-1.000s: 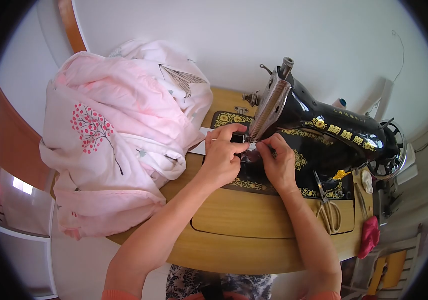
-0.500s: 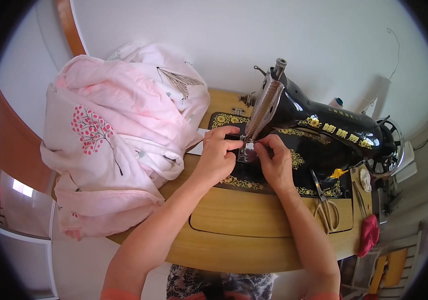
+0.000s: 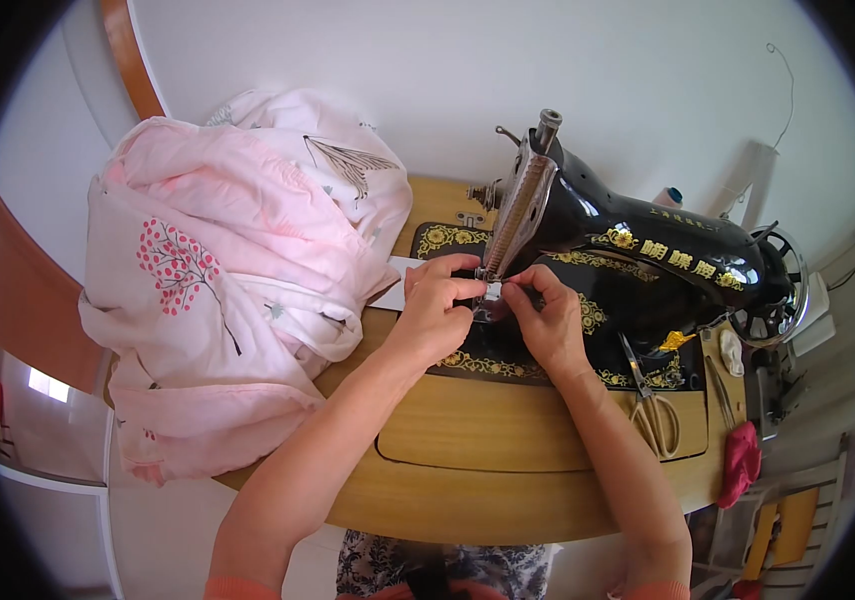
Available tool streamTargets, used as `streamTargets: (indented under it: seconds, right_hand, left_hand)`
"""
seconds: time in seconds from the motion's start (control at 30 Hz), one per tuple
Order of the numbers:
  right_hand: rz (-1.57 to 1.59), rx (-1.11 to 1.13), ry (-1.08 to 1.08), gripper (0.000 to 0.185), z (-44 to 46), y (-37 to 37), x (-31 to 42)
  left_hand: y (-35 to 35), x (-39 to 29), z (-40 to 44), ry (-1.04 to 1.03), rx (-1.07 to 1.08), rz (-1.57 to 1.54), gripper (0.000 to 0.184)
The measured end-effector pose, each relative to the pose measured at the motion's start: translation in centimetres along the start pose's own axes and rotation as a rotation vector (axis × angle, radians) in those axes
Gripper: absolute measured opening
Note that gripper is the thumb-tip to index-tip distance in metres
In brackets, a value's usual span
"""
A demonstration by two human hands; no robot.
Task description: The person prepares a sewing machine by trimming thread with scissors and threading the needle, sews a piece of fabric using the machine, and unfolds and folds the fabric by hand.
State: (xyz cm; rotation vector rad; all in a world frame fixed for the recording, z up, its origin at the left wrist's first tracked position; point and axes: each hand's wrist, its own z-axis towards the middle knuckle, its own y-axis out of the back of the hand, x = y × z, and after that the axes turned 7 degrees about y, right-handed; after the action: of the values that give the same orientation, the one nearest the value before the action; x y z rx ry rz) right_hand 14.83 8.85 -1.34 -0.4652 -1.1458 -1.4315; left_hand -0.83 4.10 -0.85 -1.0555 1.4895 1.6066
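A black sewing machine with gold lettering and flower decoration stands on a wooden table. My left hand is at the left of its needle area, with thumb and forefinger bent in against the metal parts there. From the right, my right hand reaches the same spot, its thumb and forefinger pinched together. Whatever is between my fingertips is too small to make out. Just below the fingertips lies the shiny metal needle plate, partly covered by my hands.
Pink and white printed fabric is heaped on the table's left side. Scissors lie by my right forearm. A red cloth hangs at the right edge. The handwheel is at the far right; a thread spool stands behind the machine.
The whole view has shifted slightly. Both hands stay at the needle area with almost the same grip; a dark thin piece seen above my left fingers is now less visible.
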Motion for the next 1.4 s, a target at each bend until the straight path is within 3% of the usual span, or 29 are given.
streamTargets:
  seconds: [0.33, 0.8, 0.9, 1.03, 1.13, 1.33, 1.4]
  right_hand:
    - [-0.125, -0.009, 0.069, 0.009, 0.1, 0.0, 0.1]
    - [-0.072, 0.051, -0.082, 0.019, 1.2, 0.0, 0.2]
    - [-0.097, 0.062, -0.133, 0.019, 0.9, 0.0, 1.0]
    - [-0.118, 0.132, -0.156, 0.018, 0.6, 0.7, 1.9]
    - [0.107, 0.026, -0.047, 0.022, -0.7, 1.5, 0.1]
    - [0.217, 0.008, -0.107, 0.024, -1.7, 2.8, -0.1]
    - [0.079, 0.005, -0.028, 0.024, -1.8, 2.5, -0.4]
  left_hand:
    - [0.3, -0.1, 0.0, 0.043, 0.067, -0.109, 0.045]
    - [0.1, 0.4, 0.1, -0.013, 0.044, -0.009, 0.05]
    - [-0.2, 0.4, 0.1, 0.002, 0.022, -0.144, 0.037]
    - [0.2, 0.5, 0.3, -0.014, 0.035, -0.021, 0.048]
    - [0.3, 0.4, 0.3, -0.009, 0.039, -0.065, 0.047]
    - [0.2, 0.2, 0.1, -0.013, -0.054, -0.122, 0.044]
    - [-0.1, 1.1, 0.3, -0.085, -0.109, -0.094, 0.042]
